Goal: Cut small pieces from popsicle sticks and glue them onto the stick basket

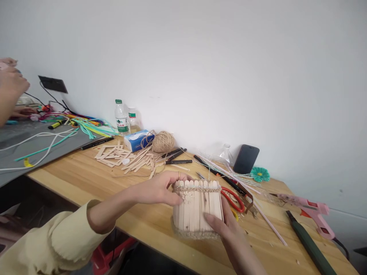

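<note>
A small box made of upright popsicle sticks (196, 214) is held over the front edge of the wooden table. Braided twine trims its top and bottom, and a small pale flower shape sits on its upper left side. My left hand (160, 189) grips the box's upper left corner, thumb on the front and fingers behind. My right hand (226, 225) wraps the lower right side, its thumb pressed on the front sticks. Behind the box lie red-handled scissors (236, 200), partly hidden.
Loose popsicle sticks (140, 160), a twine ball (163, 142), a tissue pack (139, 140) and a water bottle (122, 118) stand left of centre. A phone (246, 158), teal flower (260, 174) and pink glue gun (315, 214) are right. Another person's hands (13, 82) work at far left.
</note>
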Motion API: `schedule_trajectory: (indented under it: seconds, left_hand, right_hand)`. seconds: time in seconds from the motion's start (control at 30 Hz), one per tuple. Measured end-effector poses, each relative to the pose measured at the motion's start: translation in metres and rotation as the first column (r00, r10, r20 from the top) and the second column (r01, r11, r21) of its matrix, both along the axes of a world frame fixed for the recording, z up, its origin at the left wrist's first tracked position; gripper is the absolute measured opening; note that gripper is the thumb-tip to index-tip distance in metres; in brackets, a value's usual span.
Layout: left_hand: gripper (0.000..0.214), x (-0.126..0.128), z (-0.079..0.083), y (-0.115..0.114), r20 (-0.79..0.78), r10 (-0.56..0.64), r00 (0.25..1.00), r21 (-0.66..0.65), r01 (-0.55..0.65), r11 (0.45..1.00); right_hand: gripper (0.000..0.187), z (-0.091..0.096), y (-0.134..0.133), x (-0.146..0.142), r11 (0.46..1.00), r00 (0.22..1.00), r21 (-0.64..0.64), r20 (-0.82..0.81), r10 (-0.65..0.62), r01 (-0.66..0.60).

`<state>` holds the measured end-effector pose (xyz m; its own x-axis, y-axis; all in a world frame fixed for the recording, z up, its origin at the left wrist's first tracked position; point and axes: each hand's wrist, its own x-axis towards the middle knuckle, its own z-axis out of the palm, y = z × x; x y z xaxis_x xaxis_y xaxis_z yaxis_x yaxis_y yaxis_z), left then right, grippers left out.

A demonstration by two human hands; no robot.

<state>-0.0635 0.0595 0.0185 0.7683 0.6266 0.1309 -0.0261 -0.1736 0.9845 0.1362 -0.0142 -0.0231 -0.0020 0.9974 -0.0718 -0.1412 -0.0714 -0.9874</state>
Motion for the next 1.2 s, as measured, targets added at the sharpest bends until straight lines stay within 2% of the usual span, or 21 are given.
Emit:
schedule_trajectory:
  seconds: [0.07, 0.17, 0.27, 0.43, 0.5, 0.6, 0.73, 0.93, 1.2]
  left_hand:
    - [0.036, 0.000, -0.002, 0.004, -0.020, 0.024, 1.000, 0.109, -0.022, 0.994]
    - [0.043, 0.001, -0.009, 0.012, -0.040, 0.124, 0.991, 0.237, -0.111, 0.965]
    - [0.049, 0.005, -0.015, 0.020, -0.042, 0.175, 0.984, 0.270, -0.158, 0.950]
    - [0.050, 0.021, -0.016, 0.035, -0.013, 0.168, 0.986, 0.260, -0.159, 0.952]
    - [0.053, 0.030, -0.016, 0.042, 0.017, 0.143, 0.990, 0.240, -0.143, 0.960]
    - [0.072, 0.046, -0.020, 0.055, 0.082, 0.102, 0.991, 0.177, -0.115, 0.977]
    - [0.089, 0.065, -0.029, 0.070, 0.153, 0.096, 0.983, 0.021, -0.101, 0.995]
    - [0.079, 0.083, -0.035, 0.080, 0.204, 0.173, 0.964, -0.155, -0.143, 0.978]
    - [0.055, 0.086, -0.034, 0.082, 0.237, 0.176, 0.955, -0.223, -0.123, 0.967]
  right_hand:
    - [0.068, -0.005, 0.003, 0.001, 0.999, 0.999, 0.027, 0.015, -0.028, 0.028]
    - [0.069, -0.011, 0.009, 0.005, 0.994, 0.995, 0.073, 0.056, -0.083, 0.079]
    - [0.071, -0.017, 0.016, 0.013, 0.989, 0.990, 0.103, 0.079, -0.115, 0.107]
    - [0.077, -0.021, 0.031, 0.030, 0.982, 0.992, 0.154, 0.042, -0.116, 0.108]
    - [0.073, -0.021, 0.036, 0.036, 0.980, 0.993, 0.164, 0.023, -0.115, 0.110]
    - [0.068, -0.020, 0.044, 0.043, 0.977, 0.992, 0.173, -0.008, -0.127, 0.127]
    - [0.067, -0.015, 0.053, 0.049, 0.966, 0.986, 0.197, -0.033, -0.166, 0.170]
    - [0.065, -0.021, 0.066, 0.057, 0.947, 0.971, 0.213, -0.051, -0.235, 0.241]
    - [0.069, -0.034, 0.078, 0.056, 0.938, 0.961, 0.219, 0.000, -0.276, 0.269]
